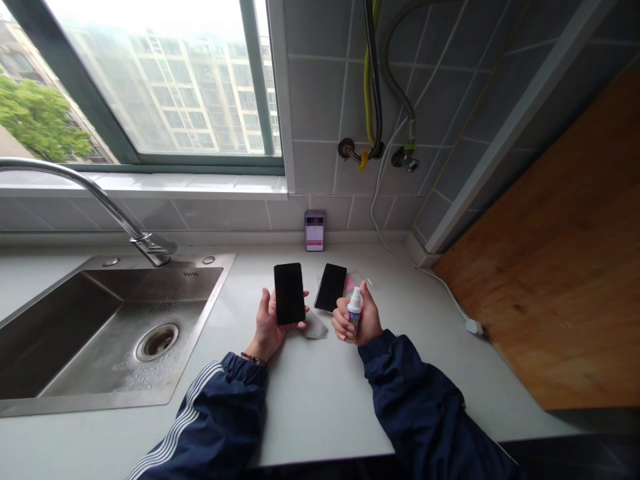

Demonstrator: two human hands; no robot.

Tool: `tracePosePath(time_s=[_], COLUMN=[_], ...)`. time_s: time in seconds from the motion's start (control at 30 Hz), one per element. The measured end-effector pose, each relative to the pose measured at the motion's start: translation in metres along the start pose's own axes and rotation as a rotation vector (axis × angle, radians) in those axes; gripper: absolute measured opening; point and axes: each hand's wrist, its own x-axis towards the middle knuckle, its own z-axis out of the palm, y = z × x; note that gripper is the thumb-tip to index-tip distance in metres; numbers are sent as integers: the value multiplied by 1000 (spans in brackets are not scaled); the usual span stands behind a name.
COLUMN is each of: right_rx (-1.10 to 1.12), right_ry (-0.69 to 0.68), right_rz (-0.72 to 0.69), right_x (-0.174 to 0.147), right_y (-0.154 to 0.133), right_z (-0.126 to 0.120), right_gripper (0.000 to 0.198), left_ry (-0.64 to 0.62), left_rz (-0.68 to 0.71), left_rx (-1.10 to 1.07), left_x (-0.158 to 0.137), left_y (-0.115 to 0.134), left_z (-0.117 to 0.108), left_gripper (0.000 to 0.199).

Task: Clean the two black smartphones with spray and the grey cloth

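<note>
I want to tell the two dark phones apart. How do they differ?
The held phone is in the left hand, lifted off the counter; the second phone lies on the counter, untouched. The held phone stands nearly straight; the second phone is tilted. Both screens are black.

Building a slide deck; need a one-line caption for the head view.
Left hand holds a dark phone, right hand a small spray bottle.

Black phone (pixel 289 293) in left hand (pixel 267 327), 2nd black phone (pixel 331 287) on white table (pixel 310 393). Spray bottle (pixel 355 311): white top, multicolour label, in right hand (pixel 357 321). Sleeves (pixel 425 407) navy, left w/ white stripes. Cloth (pixel 314 327) pale grey. Sink (pixel 100 333) steel grey. Wall tiles (pixel 320 87) grey. Board (pixel 565 267) orange-brown wood.
</note>
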Motion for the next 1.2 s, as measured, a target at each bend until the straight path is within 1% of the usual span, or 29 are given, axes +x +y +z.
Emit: tracePosePath(time_s=[0.1,0.17,0.33,0.43,0.63,0.83,1.07,1.2], right_rx=[-259,-350,-621,-709,-778,-817,-798,-788], right_ry=[98,123,197,229,244,238,348,386], right_rz=[9,7,-27,-40,-51,-71,-131,-158], right_x=[1,0,-3,-2,0,0,0,-1], right_y=[6,11,16,19,24,29,28,27], right_z=[4,5,5,7,14,17,6,5], right_gripper=[80,77,68,68,71,71,69,67], left_ry=[5,-3,-90,-80,-68,-68,-57,-70], left_rz=[9,2,-52,-46,-29,-31,-43,-51], left_rx=[-7,-21,-21,15,29,-22,-36,-45], left_x=[-1,-2,-5,-5,-4,-4,-4,-3], left_y=[0,0,0,-2,-4,-4,-3,-3], left_z=[0,1,4,5,7,7,5,4], left_gripper=[75,74,76,78,76,75,81,83])
